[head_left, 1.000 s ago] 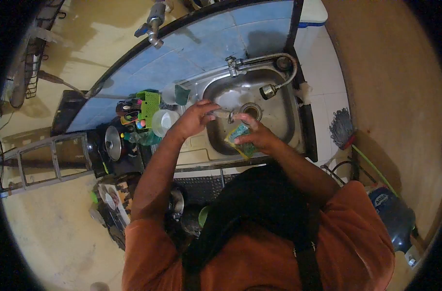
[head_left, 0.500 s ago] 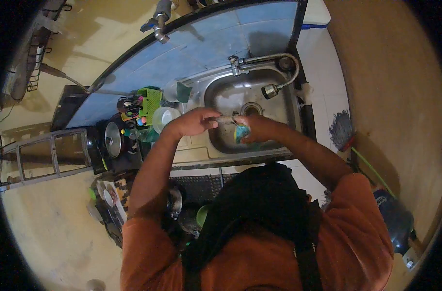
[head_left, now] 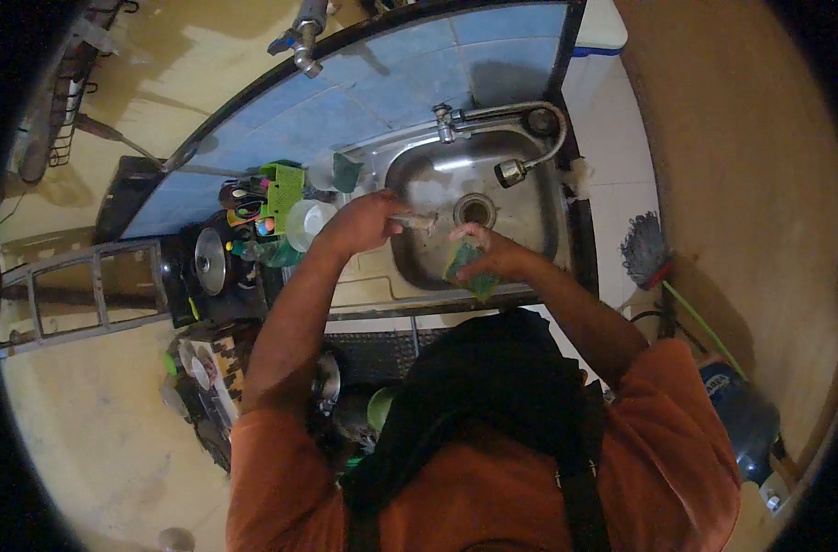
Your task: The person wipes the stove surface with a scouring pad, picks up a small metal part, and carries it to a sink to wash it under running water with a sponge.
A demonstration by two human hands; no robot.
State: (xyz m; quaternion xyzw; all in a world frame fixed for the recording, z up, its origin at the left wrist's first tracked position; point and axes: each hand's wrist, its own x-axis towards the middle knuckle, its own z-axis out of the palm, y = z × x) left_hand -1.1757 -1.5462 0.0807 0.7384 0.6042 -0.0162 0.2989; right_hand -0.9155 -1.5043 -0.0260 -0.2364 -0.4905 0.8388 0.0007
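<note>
My left hand (head_left: 366, 224) is closed around one end of a slim, pale, foam-covered item (head_left: 417, 222); its kind cannot be made out. The item's free end points right, over the steel sink (head_left: 419, 262). In my right hand (head_left: 493, 255) is a green and yellow scrubbing sponge (head_left: 461, 264), gripped near the sink's front edge. Suds whiten the fingertips of that hand. A small gap separates the sponge from the slim item.
Behind the sink rises a faucet (head_left: 444, 120) with a curved hose and spray head (head_left: 510, 173). To the left stand a clear container (head_left: 310, 221), a green utensil basket (head_left: 286, 191) and a lidded pan (head_left: 214, 262). A mop (head_left: 646, 250) leans at the right.
My hands have moved apart. The right hand and sponge have come away from the slim item, toward the front edge, showing more of the sponge. The left hand has shifted slightly up.
</note>
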